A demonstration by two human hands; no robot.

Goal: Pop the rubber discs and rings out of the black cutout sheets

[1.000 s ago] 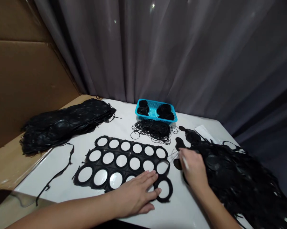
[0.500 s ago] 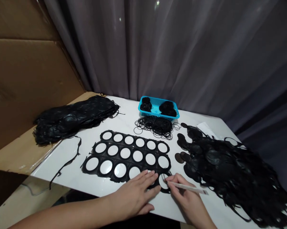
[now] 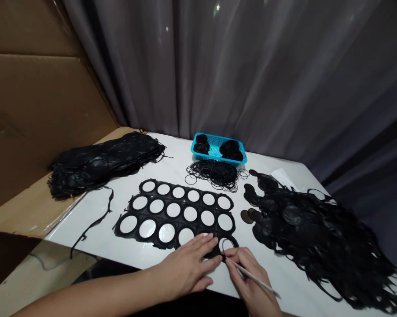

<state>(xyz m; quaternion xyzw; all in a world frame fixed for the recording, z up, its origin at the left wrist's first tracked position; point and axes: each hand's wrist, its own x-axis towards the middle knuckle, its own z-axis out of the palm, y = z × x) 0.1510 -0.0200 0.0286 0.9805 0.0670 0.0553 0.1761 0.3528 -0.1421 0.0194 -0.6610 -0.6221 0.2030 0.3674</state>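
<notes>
My left hand lies flat on the lower edge of a black sheet with rows of round holes, holding it against the table. My right hand grips a thin white stick. The stick's tip touches a black ring at the sheet's lower right corner, close to my left fingertips. The hands hide part of the sheet's bottom row. A large heap of black cut-out sheet scraps lies right of my right hand.
A second black stack lies on the left beside a loose black strip. A blue basket holds black coils, with tangled black rings in front. White paper lies behind the heap. Cardboard and a grey curtain border the white table.
My right hand has moved left and toward me from the heap, bringing the white stick to the sheet's corner ring. My left hand stays on the sheet, and the view has shifted slightly.
</notes>
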